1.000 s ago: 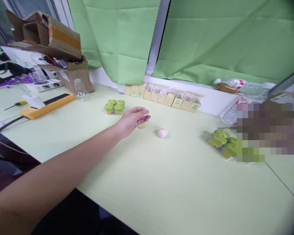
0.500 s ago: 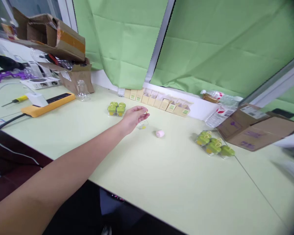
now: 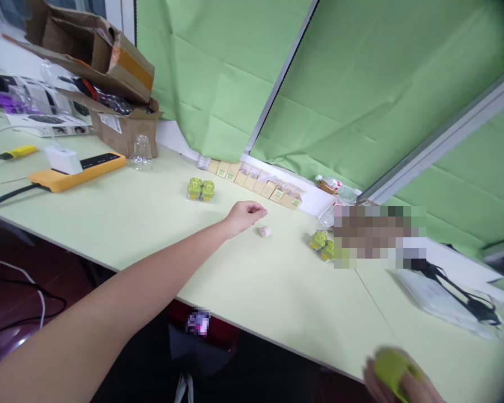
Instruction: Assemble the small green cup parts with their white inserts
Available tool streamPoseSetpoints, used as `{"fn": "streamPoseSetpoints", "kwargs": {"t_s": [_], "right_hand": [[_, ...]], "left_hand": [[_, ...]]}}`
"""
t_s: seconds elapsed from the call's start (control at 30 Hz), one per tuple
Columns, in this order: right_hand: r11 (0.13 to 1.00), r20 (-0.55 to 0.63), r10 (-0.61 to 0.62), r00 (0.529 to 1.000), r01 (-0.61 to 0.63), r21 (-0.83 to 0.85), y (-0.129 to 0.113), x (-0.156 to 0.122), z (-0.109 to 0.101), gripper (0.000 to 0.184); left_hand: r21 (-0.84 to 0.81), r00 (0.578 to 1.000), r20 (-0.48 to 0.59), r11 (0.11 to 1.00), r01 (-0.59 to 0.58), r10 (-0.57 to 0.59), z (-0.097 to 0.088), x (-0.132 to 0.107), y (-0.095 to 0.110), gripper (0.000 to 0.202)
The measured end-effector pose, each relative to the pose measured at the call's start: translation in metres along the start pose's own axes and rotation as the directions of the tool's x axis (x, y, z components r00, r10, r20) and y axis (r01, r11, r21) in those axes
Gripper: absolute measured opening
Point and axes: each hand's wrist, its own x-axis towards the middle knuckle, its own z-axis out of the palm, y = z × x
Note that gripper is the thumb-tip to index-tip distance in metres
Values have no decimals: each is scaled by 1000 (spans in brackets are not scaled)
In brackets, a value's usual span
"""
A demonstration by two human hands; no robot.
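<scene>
My left hand [image 3: 246, 217] reaches over the middle of the table with thumb and fingertips pinched together. Whatever is between those fingertips is too small to make out. Just below and right of it lies a small pale pink rounded object [image 3: 264, 231], apart from the hand. At the lower right edge, my right hand [image 3: 418, 386] is smeared by motion and wrapped round a green lid [image 3: 390, 369]. Its colour matches the lids of the small clear containers; whether a container is under it cannot be seen.
Green-lidded containers [image 3: 200, 190] stand at the back left, and more green-lidded containers [image 3: 319, 240] at the right, partly pixelated. Small cardboard boxes [image 3: 252, 179] line the wall. A yellow power strip [image 3: 78, 172], a glass jar [image 3: 141, 154] and cartons [image 3: 124, 126] occupy the left.
My right hand has come into view at lower right with the green lid. The clear container by my left hand no longer shows. The view has turned right.
</scene>
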Motion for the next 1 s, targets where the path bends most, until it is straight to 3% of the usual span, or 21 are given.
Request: {"fn": "streamPoseSetpoints", "kwargs": {"t_s": [0.07, 0.13, 0.23, 0.33, 0.4, 0.5, 0.63, 0.73, 0.87, 1.0], "right_hand": [[999, 2, -37, 999, 37, 22, -16, 36, 39, 27], [998, 81, -57, 995, 56, 16, -33, 74, 95, 31], [982, 214, -180, 960, 188, -17, -46, 117, 180, 29], [968, 197, -246, 949, 252, -6, -37, 135, 230, 28], [966, 162, -260, 952, 256, 44, -25, 137, 239, 27], [962, 204, -239, 949, 202, 185, -13, 136, 229, 23], [951, 399, -279, 874, 194, 239, -11, 137, 211, 22], [952, 450, -286, 846, 199, 232, -12, 140, 207, 23], [969, 474, -224, 852, 143, 201, -8, 146, 207, 24], [973, 359, -232, 904, 210, 101, -2, 154, 205, 28]], "left_hand": [[9, 999, 41, 1000, -15, 14, -1, -1, -1, 25], [-17, 997, 72, 1000, -23, 24, -3, 0, -2, 25], [-68, 995, 81, 996, -55, 60, -5, 6, -7, 24], [-97, 993, 7, 989, -113, 114, -8, 11, -15, 22], [-78, 993, -18, 990, -113, 112, -10, 13, -18, 23], [-5, 993, 51, 995, -102, 103, -11, 10, -19, 25], [83, 987, 99, 988, -133, 125, -10, 4, -16, 21], [124, 968, 186, 973, -195, 170, -10, 3, -19, 26], [156, 938, 289, 957, -245, 193, -9, 3, -21, 40], [192, 917, 322, 933, -305, 234, -8, -4, -14, 58]]}}
